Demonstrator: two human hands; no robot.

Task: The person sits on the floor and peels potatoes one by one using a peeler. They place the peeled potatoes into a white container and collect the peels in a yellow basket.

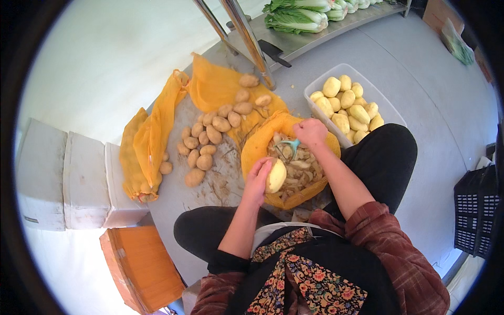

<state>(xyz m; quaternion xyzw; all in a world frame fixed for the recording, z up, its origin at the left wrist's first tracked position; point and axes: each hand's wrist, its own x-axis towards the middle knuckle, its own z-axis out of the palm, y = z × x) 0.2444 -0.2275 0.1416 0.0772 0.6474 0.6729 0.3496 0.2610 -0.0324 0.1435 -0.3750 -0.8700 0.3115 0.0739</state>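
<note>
A mostly peeled, pale yellow potato (276, 176) is gripped in my left hand (257, 181), over the near left part of an orange mesh bag (251, 148). The bag's mouth is rolled open, and brown potato peelings (302, 173) fill it. My right hand (311, 132) is closed round a light-blue peeler (292, 144), above the bag's far right side. The peeler's head points down and left, apart from the potato. Fingers of the right hand hide most of its handle.
Unpeeled potatoes (214, 134) lie on the floor to the left, beside an orange mesh sack (152, 139). A clear plastic tub (324, 73) of peeled potatoes stands at the right. Beyond are a metal shelf (304, 44) with cabbages, and a cleaver (272, 51). A black crate (475, 210) sits far right.
</note>
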